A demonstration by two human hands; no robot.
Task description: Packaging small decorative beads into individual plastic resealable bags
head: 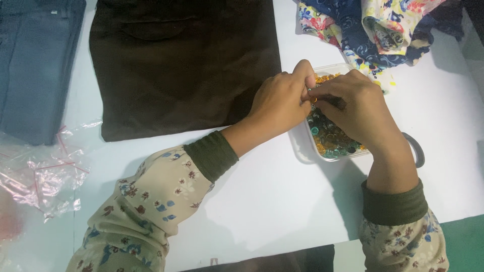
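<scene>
**Both hands pinched together over the bead tray**

I've got my left hand (280, 103) and right hand (355, 108) fingertip to fingertip, closed tight around a small orange ring bead (313, 99). They're right above the clear tray (322, 155) of mixed beads (330, 137), beside the dark brown trousers (184, 65).

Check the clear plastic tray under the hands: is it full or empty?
Full, or nearly. The clear tray holds a dense layer of small amber and teal beads wherever both hands leave it visible.

Glossy, see-through beads (330, 136) fill a clear plastic tray (322, 153) on the smooth white table (267, 196). Matt dark cloth (184, 65) lies at the far edge, crinkly clear plastic bags (43, 176) at the left edge.
</scene>
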